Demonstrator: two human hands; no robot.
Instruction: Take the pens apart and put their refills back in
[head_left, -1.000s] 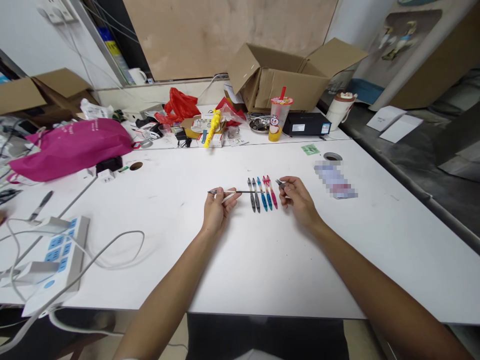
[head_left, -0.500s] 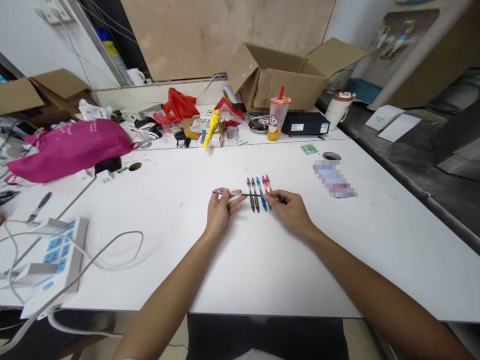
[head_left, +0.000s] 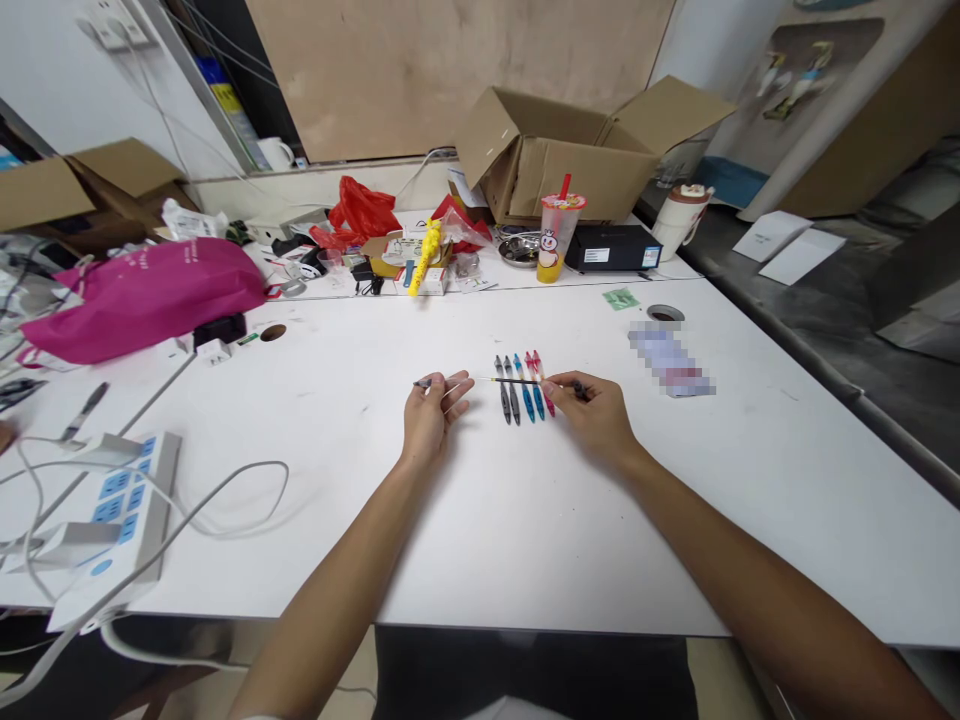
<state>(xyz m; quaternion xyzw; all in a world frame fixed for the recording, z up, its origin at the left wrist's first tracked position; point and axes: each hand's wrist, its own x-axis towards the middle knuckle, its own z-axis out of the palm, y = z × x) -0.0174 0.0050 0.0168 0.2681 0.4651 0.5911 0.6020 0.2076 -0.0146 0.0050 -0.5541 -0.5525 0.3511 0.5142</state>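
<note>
My left hand pinches a pen barrel between thumb and index finger, the other fingers spread. Opposite it, my right hand grips a thin dark pen refill that points left towards the barrel, apart from it. A short black pen part also shows within the right hand. On the table below the refill lies a row of retractable pens: grey-black ones, blue ones and pink-red ones partly behind my right hand.
A power strip with white cables lies at the left, near a marker. Along the back stand a magenta bag, a yellow toy-like stick, a drink cup, and a cardboard box. A tape roll sits at the right.
The refill has come out of the barrel. My right hand has moved right with it, and my left hand has shifted slightly left with the barrel.
</note>
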